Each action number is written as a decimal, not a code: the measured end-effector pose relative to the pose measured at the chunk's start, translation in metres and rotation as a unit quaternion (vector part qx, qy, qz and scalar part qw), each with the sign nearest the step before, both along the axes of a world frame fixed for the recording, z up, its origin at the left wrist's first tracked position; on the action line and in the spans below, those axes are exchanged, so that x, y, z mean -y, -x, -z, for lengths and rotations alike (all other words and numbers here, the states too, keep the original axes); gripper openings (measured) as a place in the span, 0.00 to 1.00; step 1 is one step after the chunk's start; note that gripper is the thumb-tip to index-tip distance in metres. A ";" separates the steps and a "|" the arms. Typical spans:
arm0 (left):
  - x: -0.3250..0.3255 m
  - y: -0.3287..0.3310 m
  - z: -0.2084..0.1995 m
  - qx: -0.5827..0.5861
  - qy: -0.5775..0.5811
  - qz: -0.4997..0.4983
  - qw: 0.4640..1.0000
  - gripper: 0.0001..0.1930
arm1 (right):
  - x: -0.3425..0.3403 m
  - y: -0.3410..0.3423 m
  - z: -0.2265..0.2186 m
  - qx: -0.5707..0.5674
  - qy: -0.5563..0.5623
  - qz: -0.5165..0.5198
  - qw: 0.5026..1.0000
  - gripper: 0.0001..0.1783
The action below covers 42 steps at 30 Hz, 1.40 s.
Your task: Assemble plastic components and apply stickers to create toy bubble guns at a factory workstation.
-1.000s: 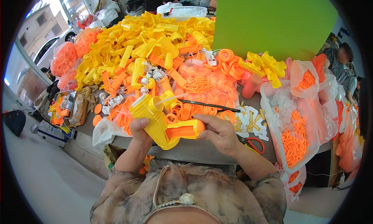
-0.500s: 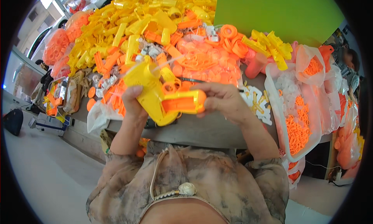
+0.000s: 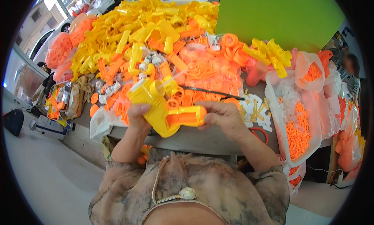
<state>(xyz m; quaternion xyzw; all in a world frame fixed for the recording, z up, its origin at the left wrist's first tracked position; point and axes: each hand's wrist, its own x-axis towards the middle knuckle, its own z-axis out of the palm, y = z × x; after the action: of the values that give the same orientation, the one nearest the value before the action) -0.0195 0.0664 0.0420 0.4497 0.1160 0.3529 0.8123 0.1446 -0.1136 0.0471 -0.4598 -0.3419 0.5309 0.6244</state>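
Between my hands is a yellow gun-shaped plastic housing (image 3: 150, 96) with a thin clear tube standing up from its top. Its handle points right and has an open slot lined with an orange piece (image 3: 186, 117). My left hand (image 3: 138, 115) is closed round the body, with the thumb on top. At the handle's end, my right hand (image 3: 221, 116) grips with thumb and fingers. Just beyond the housing lie orange rings (image 3: 172, 104) and a yellow ribbed part (image 3: 171, 86). A thin black rod (image 3: 212, 92) lies beyond my right hand.
Yellow plastic shells (image 3: 128, 22) are heaped at the back, orange parts (image 3: 212, 65) in front. A green panel (image 3: 276, 18) stands at back right. On the right sits a translucent bin (image 3: 317, 141) of orange rings. Red-handled scissors (image 3: 261, 133) lie by my right forearm.
The housing and both hands sit slightly lower in the view and the housing is tilted a little differently. The red scissor handle has come into sight beside my right forearm. Both grips stay the same.
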 end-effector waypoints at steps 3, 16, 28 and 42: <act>-0.008 -0.004 0.002 -0.032 -0.039 0.008 0.999 0.36 | -0.007 -0.004 0.007 0.039 -0.010 0.047 0.998 0.22; 0.009 -0.002 0.020 -0.074 -0.043 0.093 0.992 0.35 | -0.008 -0.012 -0.003 0.529 -0.100 0.271 0.798 0.22; 0.024 0.033 0.055 -0.220 -0.292 0.163 0.916 0.36 | -0.005 0.048 0.068 0.448 -0.176 0.058 0.874 0.21; 0.027 0.056 0.070 -0.262 -0.179 0.133 0.939 0.37 | -0.023 0.044 0.079 0.370 -0.121 -0.018 0.921 0.17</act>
<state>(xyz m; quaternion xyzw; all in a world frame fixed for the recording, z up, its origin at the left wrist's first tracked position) -0.0757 0.0390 -0.0285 0.6752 0.1988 0.1265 0.6990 0.1010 -0.0911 -0.0321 -0.5379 -0.6188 0.2888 0.4943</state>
